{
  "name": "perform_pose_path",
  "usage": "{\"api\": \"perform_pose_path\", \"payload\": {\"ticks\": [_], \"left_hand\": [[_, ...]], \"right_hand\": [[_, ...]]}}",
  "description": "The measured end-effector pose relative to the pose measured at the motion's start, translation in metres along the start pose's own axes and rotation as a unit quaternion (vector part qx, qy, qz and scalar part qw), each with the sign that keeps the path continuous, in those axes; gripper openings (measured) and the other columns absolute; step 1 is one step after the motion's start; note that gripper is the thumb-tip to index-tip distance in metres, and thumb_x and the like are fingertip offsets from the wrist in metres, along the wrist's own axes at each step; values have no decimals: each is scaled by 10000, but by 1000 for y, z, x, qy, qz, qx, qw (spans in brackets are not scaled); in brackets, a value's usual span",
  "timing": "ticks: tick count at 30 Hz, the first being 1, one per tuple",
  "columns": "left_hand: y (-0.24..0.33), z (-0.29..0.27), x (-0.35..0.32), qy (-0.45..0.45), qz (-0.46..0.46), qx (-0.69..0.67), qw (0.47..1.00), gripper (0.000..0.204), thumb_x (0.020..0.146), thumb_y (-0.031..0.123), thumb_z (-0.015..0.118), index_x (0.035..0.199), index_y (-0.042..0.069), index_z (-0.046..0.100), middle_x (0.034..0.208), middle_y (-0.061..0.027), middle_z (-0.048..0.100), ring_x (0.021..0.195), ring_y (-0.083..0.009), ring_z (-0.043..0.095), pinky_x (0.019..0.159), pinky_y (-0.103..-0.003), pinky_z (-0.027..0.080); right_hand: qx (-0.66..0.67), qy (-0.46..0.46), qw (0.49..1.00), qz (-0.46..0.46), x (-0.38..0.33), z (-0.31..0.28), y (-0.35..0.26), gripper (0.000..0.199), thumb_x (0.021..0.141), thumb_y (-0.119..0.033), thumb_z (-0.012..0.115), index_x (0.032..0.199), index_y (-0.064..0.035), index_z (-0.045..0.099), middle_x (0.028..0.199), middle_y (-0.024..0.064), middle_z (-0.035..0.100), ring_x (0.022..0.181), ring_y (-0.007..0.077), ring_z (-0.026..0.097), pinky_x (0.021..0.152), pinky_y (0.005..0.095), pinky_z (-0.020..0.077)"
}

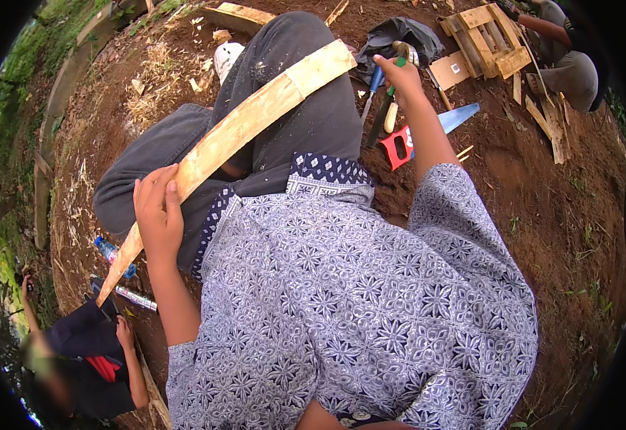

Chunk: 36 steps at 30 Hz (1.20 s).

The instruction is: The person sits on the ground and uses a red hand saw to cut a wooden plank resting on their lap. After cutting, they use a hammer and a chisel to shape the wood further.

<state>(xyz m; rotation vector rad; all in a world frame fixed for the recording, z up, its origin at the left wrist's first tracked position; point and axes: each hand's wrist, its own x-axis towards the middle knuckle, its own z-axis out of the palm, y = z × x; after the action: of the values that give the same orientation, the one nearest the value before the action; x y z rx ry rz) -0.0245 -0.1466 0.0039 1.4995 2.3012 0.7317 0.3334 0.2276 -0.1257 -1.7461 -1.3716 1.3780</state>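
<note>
The left hand (pixel 161 213) holds the plank (pixel 255 115), its fingers bent close over the near half. Right of the plank's far end, the right hand (pixel 402 79) has its fingers curled round a green-handled knife (pixel 379 120). The plank, pale grained wood, lies across dark trousers (pixel 306 136). Right of it, a red-handled saw (pixel 460 118) rests on crumbly brown soil (pixel 535 208); farther right is a slatted wooden pallet (pixel 488 39).
</note>
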Motion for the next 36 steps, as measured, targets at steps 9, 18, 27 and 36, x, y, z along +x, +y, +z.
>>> {"api": "perform_pose_path", "payload": {"ticks": [9,18,27,36], "left_hand": [[41,-2,42,18,74,-23,997,223,962,169,656,1149,67,720,1164,-100,712,1147,-297,652,1183,-539,313],[73,9,60,19,21,-231,972,231,958,156,689,1137,14,722,1117,-116,724,1092,-233,668,1005,-348,466],[101,42,110,-66,49,-299,951,335,991,206,659,1285,44,657,1261,-124,685,1216,-247,625,1057,-379,463],[107,86,97,-41,198,73,977,736,872,445,744,1478,112,491,1254,-110,594,1057,-289,612,874,-410,500]], "right_hand": [[-413,123,902,34,47,16,117,482,670,-407,918,921,-46,722,969,177,756,940,352,736,856,434,561],[-318,171,930,68,53,10,133,357,681,-292,867,846,-57,655,848,127,722,825,301,726,791,424,567],[-411,89,907,10,61,10,132,488,674,-416,925,820,-53,634,835,119,718,787,301,706,752,428,544],[-412,130,901,31,69,13,144,344,686,-291,836,872,-34,703,895,161,742,867,350,734,827,434,567]]}}
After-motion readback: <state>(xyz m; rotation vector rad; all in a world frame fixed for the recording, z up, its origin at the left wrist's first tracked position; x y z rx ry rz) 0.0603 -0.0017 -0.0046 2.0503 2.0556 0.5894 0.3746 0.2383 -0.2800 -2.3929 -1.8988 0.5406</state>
